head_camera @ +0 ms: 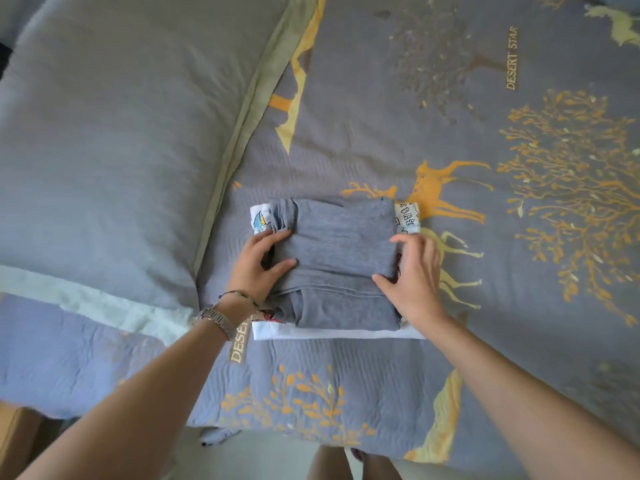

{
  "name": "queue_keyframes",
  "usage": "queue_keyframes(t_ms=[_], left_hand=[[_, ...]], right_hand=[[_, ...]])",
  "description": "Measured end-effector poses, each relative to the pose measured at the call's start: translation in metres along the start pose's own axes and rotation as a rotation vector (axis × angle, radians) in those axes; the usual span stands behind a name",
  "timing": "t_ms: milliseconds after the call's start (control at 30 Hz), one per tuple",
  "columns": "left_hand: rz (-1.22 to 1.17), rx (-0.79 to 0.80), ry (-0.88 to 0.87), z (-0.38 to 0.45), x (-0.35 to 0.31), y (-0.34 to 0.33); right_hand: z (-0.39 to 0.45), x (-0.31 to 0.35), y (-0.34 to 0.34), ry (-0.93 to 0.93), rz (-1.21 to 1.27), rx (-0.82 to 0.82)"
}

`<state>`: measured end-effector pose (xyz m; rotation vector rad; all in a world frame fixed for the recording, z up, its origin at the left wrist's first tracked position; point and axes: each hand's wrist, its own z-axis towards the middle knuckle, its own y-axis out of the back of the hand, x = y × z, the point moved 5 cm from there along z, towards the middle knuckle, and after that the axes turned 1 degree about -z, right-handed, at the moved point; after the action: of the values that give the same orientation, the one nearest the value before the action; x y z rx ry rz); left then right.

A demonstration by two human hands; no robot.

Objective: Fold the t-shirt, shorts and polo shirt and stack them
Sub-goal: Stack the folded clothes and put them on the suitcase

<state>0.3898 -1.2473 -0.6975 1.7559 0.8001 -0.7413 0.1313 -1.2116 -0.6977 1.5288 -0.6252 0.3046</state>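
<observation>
A folded grey garment [341, 244] lies on top of a stack in the middle of the bed. Under it a folded white printed garment [332, 334] shows at the near edge and at both far corners. A dark layer peeks out between them at the left and right sides; which garment it is I cannot tell. My left hand [259, 261] grips the left side of the grey garment, thumb on top and fingers tucked at its edge. My right hand [414, 271] holds the right side the same way, thumb on top.
The stack sits on a grey-blue bedspread [381, 98] printed with orange deer and trees. A large grey pillow or quilt [114, 150] lies to the left. The bed's near edge [311, 434] is below, with floor and my legs beyond it.
</observation>
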Motion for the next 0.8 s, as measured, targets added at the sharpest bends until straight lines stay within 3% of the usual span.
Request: queue_keyframes(t_ms=[67, 133, 233, 333, 567, 800], left_hand=[[-0.150, -0.146, 0.119, -0.008, 0.010, 0.020], [-0.240, -0.241, 0.273, -0.018, 0.027, 0.035], [-0.309, -0.167, 0.417, -0.027, 0.048, 0.034], [-0.336, -0.075, 0.487, -0.027, 0.055, 0.026], [-0.320, 0.135, 0.440, -0.020, 0.040, 0.013], [-0.512, 0.043, 0.354, -0.021, 0.030, -0.001]], right_hand=[[-0.002, -0.015, 0.009, -0.107, 0.081, -0.037], [-0.006, -0.031, 0.011, -0.205, 0.258, 0.040], [-0.011, -0.043, 0.008, -0.325, 0.496, 0.212], [-0.010, -0.045, 0.008, -0.332, 0.567, 0.260], [-0.002, -0.042, 0.005, -0.265, 0.651, 0.272], [0.008, -0.022, 0.002, -0.178, 0.754, 0.254]])
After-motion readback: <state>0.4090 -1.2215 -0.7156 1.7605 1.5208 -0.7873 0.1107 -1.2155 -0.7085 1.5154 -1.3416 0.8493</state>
